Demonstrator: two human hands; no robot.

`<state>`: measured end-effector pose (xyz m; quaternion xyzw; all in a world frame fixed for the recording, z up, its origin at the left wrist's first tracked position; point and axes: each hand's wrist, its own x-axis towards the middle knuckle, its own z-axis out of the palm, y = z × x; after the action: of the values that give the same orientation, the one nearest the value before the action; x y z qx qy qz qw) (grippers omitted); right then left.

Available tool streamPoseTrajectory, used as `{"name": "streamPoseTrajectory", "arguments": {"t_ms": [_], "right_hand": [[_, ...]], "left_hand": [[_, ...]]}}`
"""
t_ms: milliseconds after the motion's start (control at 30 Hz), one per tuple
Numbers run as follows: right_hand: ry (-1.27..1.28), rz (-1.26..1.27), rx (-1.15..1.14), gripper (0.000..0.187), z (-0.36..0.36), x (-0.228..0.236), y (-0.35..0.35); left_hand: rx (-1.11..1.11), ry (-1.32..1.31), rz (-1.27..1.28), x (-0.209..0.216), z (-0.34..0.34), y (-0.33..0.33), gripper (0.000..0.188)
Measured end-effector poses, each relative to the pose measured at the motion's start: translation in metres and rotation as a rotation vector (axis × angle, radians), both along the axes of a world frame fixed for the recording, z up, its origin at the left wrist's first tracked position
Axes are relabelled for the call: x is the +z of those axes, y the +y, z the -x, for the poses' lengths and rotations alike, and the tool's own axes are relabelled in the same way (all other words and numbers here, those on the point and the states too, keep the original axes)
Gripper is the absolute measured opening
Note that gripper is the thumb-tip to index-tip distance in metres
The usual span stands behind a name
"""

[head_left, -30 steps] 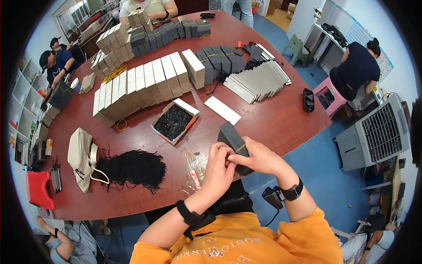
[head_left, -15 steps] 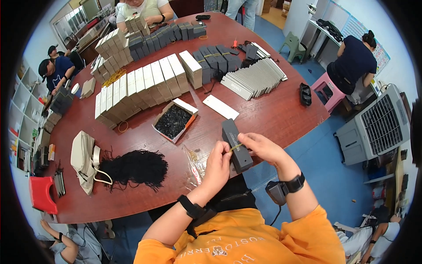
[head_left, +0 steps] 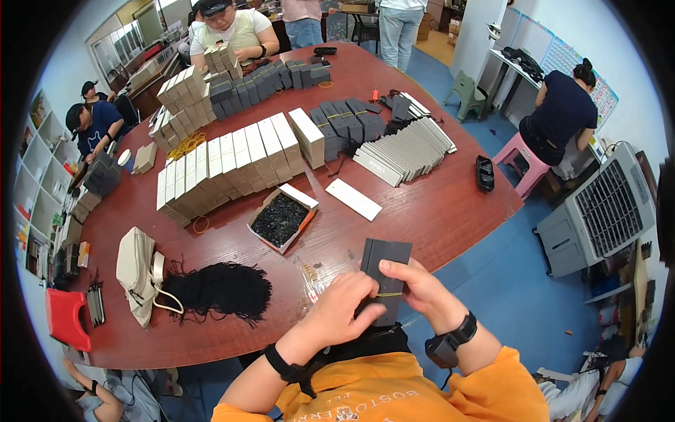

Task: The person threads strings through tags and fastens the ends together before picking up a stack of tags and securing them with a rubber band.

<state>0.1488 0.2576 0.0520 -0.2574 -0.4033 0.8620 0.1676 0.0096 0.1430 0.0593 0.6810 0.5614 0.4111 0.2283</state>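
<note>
A dark grey bundle of cards [head_left: 389, 259] with a yellow rubber band around it is held between my hands over the table's near edge. Its wide, flat face is turned up. My right hand [head_left: 425, 287] grips the right side, thumb pressed on the face and fingers behind. Against the lower left side, my left hand [head_left: 344, 307] has its fingers curled over the edge and its thumb lying across below the band. Part of the bundle is hidden behind both hands. Beyond it lies a white card strip [head_left: 354, 200], and left of that an open box [head_left: 284, 219] filled with small black pieces.
Rows of white-topped card stacks [head_left: 232, 158], grey bundles [head_left: 344, 119] and fanned pale cards [head_left: 408, 151] cover the far side of the table [head_left: 436, 225]. Black cords [head_left: 221, 288] and a cream bag [head_left: 137, 274] lie at left. Several people work around the room.
The bundle has turned from its narrow printed side to its wide face and come nearer my body. My left hand has moved from the rubber band to the lower left edge.
</note>
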Motion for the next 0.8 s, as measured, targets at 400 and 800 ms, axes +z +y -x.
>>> {"name": "streamPoseTrajectory", "arguments": {"t_ms": [400, 800], "right_hand": [[0.268, 0.174, -0.288, 0.059, -0.008, -0.01, -0.029], [0.54, 0.655, -0.507, 0.058, -0.015, -0.002, 0.002]], "left_hand": [[-0.015, 0.184, -0.367, 0.004, -0.016, -0.005, 0.045], [0.012, 0.394, -0.566, -0.005, -0.023, 0.019, 0.048]]}}
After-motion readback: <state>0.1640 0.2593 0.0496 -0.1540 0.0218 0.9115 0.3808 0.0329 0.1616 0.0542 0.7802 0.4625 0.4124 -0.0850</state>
